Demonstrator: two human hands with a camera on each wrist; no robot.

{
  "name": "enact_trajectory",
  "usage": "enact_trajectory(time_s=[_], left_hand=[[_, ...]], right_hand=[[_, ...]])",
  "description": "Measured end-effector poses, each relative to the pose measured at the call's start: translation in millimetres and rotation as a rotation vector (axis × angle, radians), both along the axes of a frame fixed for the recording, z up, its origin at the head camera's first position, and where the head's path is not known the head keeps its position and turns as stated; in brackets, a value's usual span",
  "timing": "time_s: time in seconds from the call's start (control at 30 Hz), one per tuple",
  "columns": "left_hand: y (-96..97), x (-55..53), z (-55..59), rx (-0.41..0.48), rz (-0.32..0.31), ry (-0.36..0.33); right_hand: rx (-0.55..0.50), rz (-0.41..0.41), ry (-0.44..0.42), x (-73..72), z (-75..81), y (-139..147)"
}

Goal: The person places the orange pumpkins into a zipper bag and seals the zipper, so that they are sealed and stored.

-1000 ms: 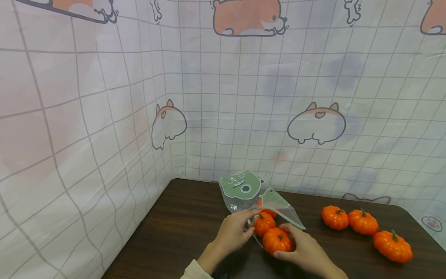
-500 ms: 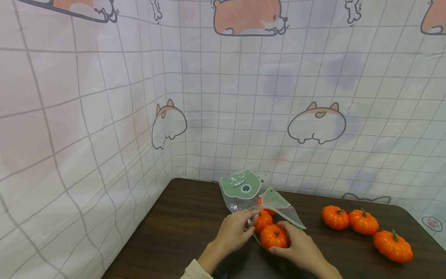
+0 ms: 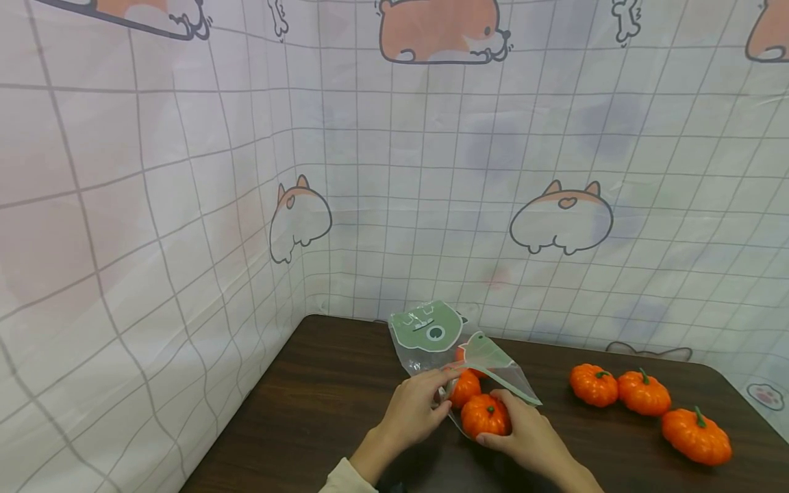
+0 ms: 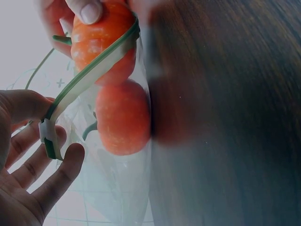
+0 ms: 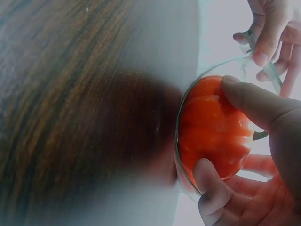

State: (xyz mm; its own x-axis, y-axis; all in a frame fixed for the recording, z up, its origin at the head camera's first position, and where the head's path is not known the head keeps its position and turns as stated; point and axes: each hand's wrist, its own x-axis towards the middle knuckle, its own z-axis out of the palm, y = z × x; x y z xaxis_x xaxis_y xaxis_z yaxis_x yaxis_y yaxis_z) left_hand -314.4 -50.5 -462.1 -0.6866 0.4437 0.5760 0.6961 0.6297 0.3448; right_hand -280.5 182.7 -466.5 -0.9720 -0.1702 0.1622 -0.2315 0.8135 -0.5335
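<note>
The largest thing is the wall cloth (image 3: 425,150), white with grid lines and drawn dogs. Below it lies the dark brown surface (image 3: 296,418). On the surface there is a clear bag (image 3: 409,357) with green print; I take it as the middle of the clock in the head view.

The left hand (image 3: 409,407), at 8 o'clock, pinches one side of the bag's mouth. The right hand (image 3: 530,438), between 4 and 5 o'clock, has thumb and fingers curled around the front pumpkin (image 3: 484,417).

This front pumpkin is at 5 o'clock, in the mouth of the bag and partly inside. Just behind it, the inner pumpkin (image 3: 465,389) is in the bag, and more orange shows under the plastic flap. Three loose pumpkins (image 3: 644,393) stand in a row near 3 o'clock, outside.

The green edge (image 4: 89,68) of the mouth passes across the front pumpkin, and its small white slider (image 4: 46,130) is by the left fingers.

I judge the present step is bringing this pumpkin inside. The next move seems to call for holding the mouth wide, pushing the pumpkin toward 11 o'clock, then releasing it.
</note>
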Motion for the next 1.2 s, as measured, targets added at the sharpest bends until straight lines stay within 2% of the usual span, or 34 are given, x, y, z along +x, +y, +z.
enact_trajectory(time_s=[0.63, 0.87, 1.2], left_hand=[[0.4, -0.3, -1.6, -0.004, -0.009, 0.003], [0.5, 0.2, -1.2, -0.014, 0.006, -0.009], [0.6, 1.6, -1.1, 0.005, -0.006, -0.021]], right_hand=[[0.003, 0.028, 0.022, -5.7, -8.8, -2.5], [-0.015, 0.038, 0.030, -5.9, -8.4, -2.6], [-0.030, 0.040, 0.032, -9.2, -8.8, -5.2]])
